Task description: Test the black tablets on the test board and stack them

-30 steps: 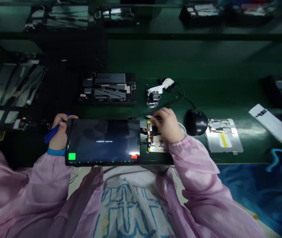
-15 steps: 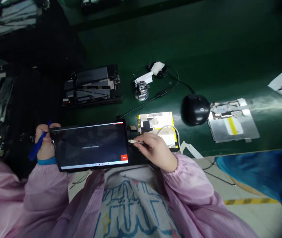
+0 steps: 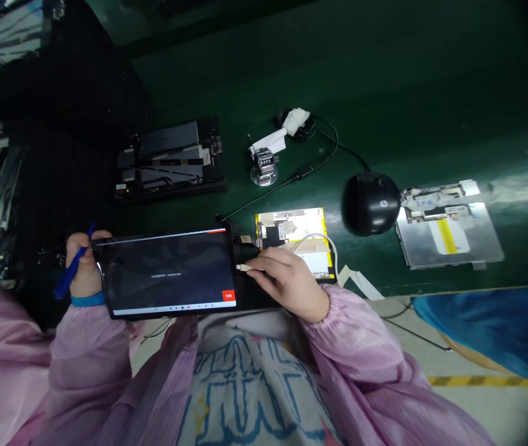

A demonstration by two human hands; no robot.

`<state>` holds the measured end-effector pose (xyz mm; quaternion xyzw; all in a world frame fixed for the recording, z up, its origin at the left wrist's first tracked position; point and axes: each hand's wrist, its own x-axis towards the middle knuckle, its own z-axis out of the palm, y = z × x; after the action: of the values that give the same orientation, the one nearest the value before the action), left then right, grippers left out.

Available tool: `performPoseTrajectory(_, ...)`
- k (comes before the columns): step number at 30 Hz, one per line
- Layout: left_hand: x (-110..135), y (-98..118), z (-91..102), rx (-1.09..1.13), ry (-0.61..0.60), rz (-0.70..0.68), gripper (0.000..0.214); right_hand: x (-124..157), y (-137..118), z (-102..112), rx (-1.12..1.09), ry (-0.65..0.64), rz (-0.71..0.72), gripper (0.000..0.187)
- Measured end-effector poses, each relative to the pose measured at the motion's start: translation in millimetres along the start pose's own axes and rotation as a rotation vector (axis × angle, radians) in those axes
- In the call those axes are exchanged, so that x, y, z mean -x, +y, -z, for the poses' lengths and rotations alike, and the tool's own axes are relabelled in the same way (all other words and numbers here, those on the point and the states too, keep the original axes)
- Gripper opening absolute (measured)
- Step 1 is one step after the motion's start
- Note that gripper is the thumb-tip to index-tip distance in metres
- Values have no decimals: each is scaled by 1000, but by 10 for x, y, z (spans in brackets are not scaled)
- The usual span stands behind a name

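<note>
Tablet (image 3: 168, 272) sits at the near edge of the desk (image 3: 431, 93), partly over our lap, screen up and lit, with a red button in its lower right corner. Our left hand (image 3: 82, 269) is closed on its left edge, with a blue tool (image 3: 71, 272) tucked between the same fingers. Our right hand (image 3: 292, 282) pinches a white plug (image 3: 244, 267) between thumb and fingers, right at the tablet's right edge; we cannot tell whether the plug is seated. Its white cable (image 3: 315, 238) loops back over a yellow-edged circuit board (image 3: 292, 226) just beyond.

We judge the tablet thin, stiff and fairly light, with a slick glass face that would crack or smudge easily. It is best held by the side edges, thumb on the bezel, never pressing the screen. With only one edge held and the tool sharing that grip, any push from the plug should be met squarely so the slab does not twist.

A black mouse (image 3: 370, 203) and a metal back plate (image 3: 450, 232) lie to the right.
</note>
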<state>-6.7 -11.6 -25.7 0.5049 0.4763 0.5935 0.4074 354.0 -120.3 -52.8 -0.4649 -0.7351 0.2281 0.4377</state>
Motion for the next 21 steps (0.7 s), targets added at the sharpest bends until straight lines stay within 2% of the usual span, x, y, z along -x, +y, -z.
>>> performPoseTrajectory(8, -9, -32, 44, -31, -61, -48, 58, -145, -34, 75, 201, -90, 138, 15)
performPoseTrajectory(14, 18, -43, 46, -18, -94, -49, 55, -122, -41, -13, 223, -82, 97, 14)
performPoseTrajectory(21, 33, -53, 38, 63, -115, -19, 55, -113, -62, -48, 229, -96, 124, 15)
